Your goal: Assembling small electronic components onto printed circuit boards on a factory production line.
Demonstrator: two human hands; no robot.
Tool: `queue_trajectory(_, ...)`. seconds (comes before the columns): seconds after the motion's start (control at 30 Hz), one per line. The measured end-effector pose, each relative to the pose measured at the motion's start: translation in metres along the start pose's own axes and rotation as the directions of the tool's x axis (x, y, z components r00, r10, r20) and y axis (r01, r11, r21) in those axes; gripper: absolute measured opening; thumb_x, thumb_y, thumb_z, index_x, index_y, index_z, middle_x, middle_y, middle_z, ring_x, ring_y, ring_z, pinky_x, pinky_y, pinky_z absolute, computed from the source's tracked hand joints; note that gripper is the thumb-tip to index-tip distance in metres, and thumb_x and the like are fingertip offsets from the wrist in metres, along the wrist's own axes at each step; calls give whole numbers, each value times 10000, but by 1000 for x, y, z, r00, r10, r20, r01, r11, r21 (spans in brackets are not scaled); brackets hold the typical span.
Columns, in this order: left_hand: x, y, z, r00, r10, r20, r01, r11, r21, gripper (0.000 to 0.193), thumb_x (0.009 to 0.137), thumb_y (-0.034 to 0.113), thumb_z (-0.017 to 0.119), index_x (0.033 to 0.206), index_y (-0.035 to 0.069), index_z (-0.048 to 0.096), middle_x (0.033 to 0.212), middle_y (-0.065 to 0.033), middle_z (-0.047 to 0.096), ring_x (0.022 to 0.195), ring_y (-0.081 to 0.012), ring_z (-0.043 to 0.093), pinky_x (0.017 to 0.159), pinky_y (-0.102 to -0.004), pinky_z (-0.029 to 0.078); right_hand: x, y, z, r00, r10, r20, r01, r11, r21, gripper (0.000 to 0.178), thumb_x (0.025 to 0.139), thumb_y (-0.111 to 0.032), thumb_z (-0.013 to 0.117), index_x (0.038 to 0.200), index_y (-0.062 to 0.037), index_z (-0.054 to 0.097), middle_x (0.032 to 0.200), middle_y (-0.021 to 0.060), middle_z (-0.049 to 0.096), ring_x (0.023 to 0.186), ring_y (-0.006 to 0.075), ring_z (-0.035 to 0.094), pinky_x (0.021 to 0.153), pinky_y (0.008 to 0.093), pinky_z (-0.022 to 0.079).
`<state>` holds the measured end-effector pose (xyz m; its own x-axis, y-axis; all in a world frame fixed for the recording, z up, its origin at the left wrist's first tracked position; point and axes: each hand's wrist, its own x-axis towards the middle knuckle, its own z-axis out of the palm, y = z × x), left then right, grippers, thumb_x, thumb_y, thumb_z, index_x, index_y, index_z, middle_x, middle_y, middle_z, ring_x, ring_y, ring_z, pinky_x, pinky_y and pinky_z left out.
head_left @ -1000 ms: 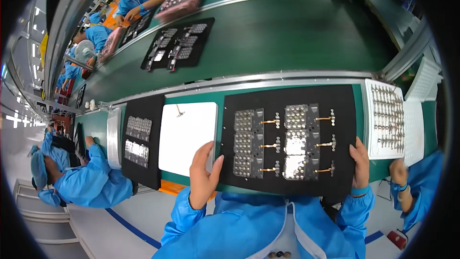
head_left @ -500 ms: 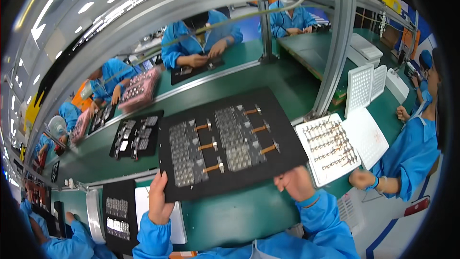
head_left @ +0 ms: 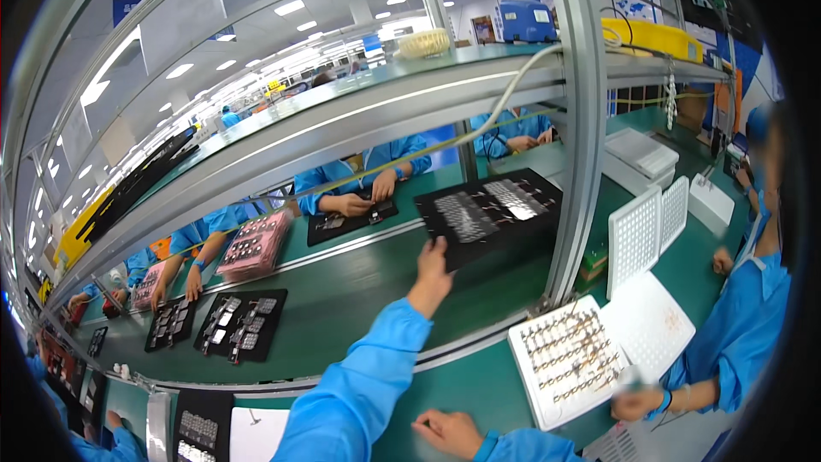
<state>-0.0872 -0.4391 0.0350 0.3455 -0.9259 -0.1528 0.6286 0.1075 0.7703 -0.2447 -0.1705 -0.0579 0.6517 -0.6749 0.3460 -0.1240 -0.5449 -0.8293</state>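
Note:
My left hand [head_left: 432, 278] reaches far forward and grips the near left edge of a black sheet [head_left: 530, 227], fingers partly hidden. Two blocks of thin circuit parts [head_left: 466, 216] with small strips attached lie on that sheet, which is over the green conveyor belt [head_left: 342, 308] beyond the rail. My right hand [head_left: 449, 432] is low over the green bench, fingers loosely bent and apart, with nothing visible in it. To its right is a white tray [head_left: 532, 393] filled with rows of small metallic parts.
An upright metal post [head_left: 575, 137] stands right beside the black sheet. Another black sheet with parts [head_left: 269, 321] lies on the belt at left, near a pink tray stack [head_left: 256, 244]. At right, a co-worker's hand [head_left: 637, 402] is close to the white tray.
The black sheet has moved forward and right, from above the near bench to the belt beside the post. My right hand has let go and dropped back; my left arm has stretched out.

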Motion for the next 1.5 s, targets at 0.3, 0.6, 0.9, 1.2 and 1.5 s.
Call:
queue_trajectory(0.3,58,-90,85,931,-303,203,186,874,450,703,953,489,664,1433,35,423,1425,-211,493,1291,-357,502,1047,-560,429,-5,10,5,1000,13,15,-13,999,-41,237,932,-267,685,1026,-50,700,744,206,677,615,345,654,610,458,522)
queue_trajectory(0.6,-163,47,-60,899,-9,437,-298,717,630,570,940,289,724,1405,12,546,1292,-106,640,1158,-195,615,934,-348,529,0,-2,-2,993,-104,64,107,993,-43,102,881,-137,754,834,-95,673,514,56,513,428,228,516,445,371,375)
queue_trajectory(0.9,-497,200,-366,172,978,-119,232,77,970,480,871,175,761,1308,34,622,1284,-155,637,1191,-311,606,1016,-402,484,2,-33,-5,989,5,146,16,989,-146,210,951,-236,693,969,-27,701,644,114,595,548,182,531,566,350,466)
queue_trajectory(1.2,-677,160,-571,85,337,-938,-508,824,250,383,894,315,776,1143,44,669,952,-73,708,838,-207,691,694,-338,540,6,-108,97,907,-94,411,31,987,158,159,969,-194,697,978,-36,691,709,-23,520,654,72,443,584,253,407)
queue_trajectory(1.5,-674,163,-520,328,417,-847,-746,665,38,302,904,168,692,1152,-2,670,1113,-99,727,1015,-260,699,937,-398,562,15,-166,170,647,-117,753,-97,967,234,344,996,-161,640,1294,8,615,1030,88,704,870,153,659,757,285,542)
